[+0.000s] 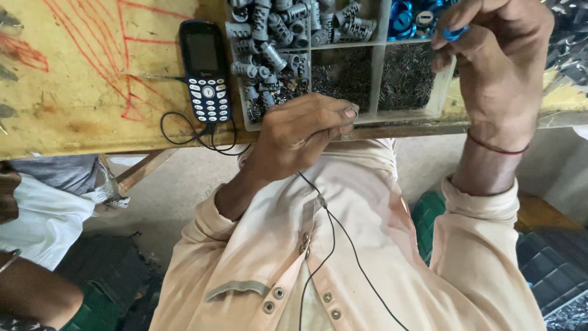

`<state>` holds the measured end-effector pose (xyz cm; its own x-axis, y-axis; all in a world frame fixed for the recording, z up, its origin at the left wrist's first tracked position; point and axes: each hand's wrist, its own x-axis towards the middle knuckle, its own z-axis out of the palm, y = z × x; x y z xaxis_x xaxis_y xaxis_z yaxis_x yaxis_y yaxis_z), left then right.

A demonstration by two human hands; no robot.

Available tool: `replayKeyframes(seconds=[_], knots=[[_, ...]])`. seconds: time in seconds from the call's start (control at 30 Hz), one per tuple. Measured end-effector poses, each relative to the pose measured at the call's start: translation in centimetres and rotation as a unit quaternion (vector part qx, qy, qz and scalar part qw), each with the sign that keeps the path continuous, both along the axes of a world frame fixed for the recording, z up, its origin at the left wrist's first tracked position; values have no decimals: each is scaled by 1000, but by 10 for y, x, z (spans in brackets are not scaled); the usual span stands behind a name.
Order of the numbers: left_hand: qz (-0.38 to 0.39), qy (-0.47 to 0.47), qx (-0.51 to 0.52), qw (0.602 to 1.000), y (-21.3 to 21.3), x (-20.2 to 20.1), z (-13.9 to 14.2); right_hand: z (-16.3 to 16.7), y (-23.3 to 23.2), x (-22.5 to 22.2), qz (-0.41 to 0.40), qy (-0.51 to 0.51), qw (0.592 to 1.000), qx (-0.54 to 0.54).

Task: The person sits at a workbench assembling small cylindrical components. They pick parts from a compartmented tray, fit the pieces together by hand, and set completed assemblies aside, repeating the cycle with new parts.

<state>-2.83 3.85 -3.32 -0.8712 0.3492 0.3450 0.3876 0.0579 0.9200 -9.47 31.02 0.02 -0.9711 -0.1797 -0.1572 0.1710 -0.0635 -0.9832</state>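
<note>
Seen from above, upside down, at the near edge of a yellow worktable (79, 86) scrawled with red lines. Left hand (303, 132) curled at the table edge, fingertips pinched together just at the front wall of a clear compartment tray (375, 116); cannot tell whether anything small sits in the pinch. Right hand (499, 61) raised over the tray's right end, thumb and forefinger closed on a small blue ring (456, 32), a red thread round the wrist.

Tray divided in cells: grey ribbed plastic sleeves (269, 49) filling the left and upper cells, blue rings (407, 18) in the upper right cell, fine dark metal pins (373, 76) in the two middle cells. No labels readable on the tray.

Left of the tray, lying flat and just beside it, a dark blue keypad phone (205, 70), a black cable (331, 245) looping off the table edge and down over a peach shirt (367, 257).

Table edge running across under both wrists. Open yellow surface left of the phone. Below the edge, grey floor, a green crate (429, 224) by the right sleeve, another person's arm (30, 294) at lower left, well apart.
</note>
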Motion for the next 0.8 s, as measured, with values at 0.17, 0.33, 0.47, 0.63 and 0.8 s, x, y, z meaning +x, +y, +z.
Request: replayKeyframes(seconds=[0.17, 0.33, 0.47, 0.63, 0.8], knots=[[-8, -6, -15, 1000, 0, 1, 0, 4, 0, 24, 13, -22, 998, 51], [0, 8, -12, 1000, 2, 1, -3, 18, -12, 37, 57, 1, 995, 76], [3, 8, -39, 999, 2, 3, -1, 17, -18, 44, 61, 18, 996, 55], [-7, 89, -142, 986, 1, 4, 8, 10, -16, 59, 98, -58, 993, -26], [-28, 155, -190, 969, 2, 3, 18, 3, -23, 70, 140, -136, 979, -59]])
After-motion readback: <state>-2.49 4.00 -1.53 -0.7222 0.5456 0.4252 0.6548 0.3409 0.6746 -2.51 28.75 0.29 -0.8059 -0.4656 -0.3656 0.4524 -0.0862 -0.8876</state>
